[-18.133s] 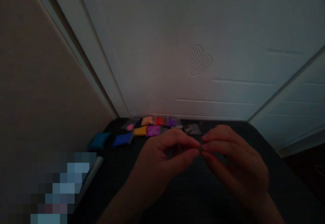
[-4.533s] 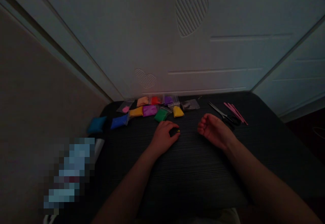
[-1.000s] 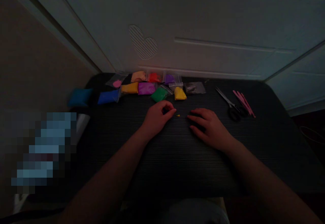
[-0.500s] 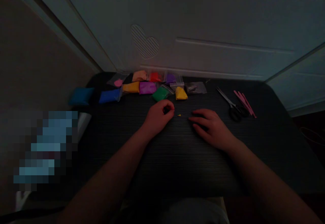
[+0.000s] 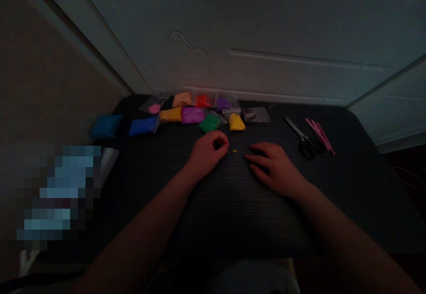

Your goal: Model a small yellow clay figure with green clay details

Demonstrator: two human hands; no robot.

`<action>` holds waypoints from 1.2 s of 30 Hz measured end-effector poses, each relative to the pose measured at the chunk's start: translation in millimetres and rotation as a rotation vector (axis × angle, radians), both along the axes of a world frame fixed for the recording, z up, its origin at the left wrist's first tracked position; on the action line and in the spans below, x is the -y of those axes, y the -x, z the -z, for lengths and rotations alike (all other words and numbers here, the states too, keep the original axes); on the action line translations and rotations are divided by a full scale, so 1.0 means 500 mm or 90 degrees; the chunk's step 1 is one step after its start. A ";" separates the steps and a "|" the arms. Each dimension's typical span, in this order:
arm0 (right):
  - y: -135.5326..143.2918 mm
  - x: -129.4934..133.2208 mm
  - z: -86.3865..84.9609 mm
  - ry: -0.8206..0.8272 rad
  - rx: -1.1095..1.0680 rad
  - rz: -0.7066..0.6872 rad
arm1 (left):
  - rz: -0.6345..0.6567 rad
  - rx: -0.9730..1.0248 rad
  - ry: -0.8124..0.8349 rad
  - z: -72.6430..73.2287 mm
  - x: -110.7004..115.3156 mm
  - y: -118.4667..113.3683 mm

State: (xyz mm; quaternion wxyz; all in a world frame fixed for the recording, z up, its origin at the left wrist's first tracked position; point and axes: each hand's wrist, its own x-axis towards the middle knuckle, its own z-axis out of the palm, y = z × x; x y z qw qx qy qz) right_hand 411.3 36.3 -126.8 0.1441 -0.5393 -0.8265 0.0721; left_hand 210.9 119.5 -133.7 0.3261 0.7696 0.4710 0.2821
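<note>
My left hand (image 5: 209, 152) rests near the middle of the dark table (image 5: 213, 223), thumb and index finger pinched together. Whatever may sit between those fingertips is too small or hidden to make out. Just right of the pinch lies a tiny yellow piece (image 5: 234, 151) on the tabletop, apart from both hands. On its other side, my right hand (image 5: 274, 166) lies low over the table with fingers spread, holding nothing. Beyond the hands are a yellow packet (image 5: 237, 122) and a green packet (image 5: 209, 123), of a soft-looking material in clear bags.
Several more coloured packets, including a blue one (image 5: 143, 125) and a magenta one (image 5: 193, 115), line the back by a white panel (image 5: 282, 32). Black-handled scissors (image 5: 301, 138) and pink strips (image 5: 320, 135) lie at the right. A blurred-out object (image 5: 63, 192) stands at the left.
My right hand has shifted slightly left, closer to the tiny yellow piece. My left hand keeps its pinch in the same place.
</note>
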 end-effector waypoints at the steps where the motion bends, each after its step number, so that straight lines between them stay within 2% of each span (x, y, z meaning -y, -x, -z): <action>1: 0.000 0.000 0.000 0.001 0.002 -0.001 | 0.001 0.001 0.000 0.000 0.000 0.000; 15: 0.005 -0.001 -0.002 -0.003 0.022 0.018 | 0.004 -0.005 -0.008 -0.003 0.001 -0.001; 21: 0.005 0.000 -0.002 -0.001 0.022 -0.005 | 0.007 0.000 -0.003 0.002 -0.001 0.000; 25: 0.004 -0.001 -0.001 -0.008 0.021 0.020 | 0.003 -0.003 -0.011 0.001 0.000 0.000; 30: 0.005 0.000 -0.001 0.003 0.020 -0.004 | -0.006 0.002 0.008 -0.002 0.002 -0.003; 36: 0.005 0.001 -0.004 0.005 0.019 0.019 | -0.003 -0.001 0.014 -0.005 0.002 -0.003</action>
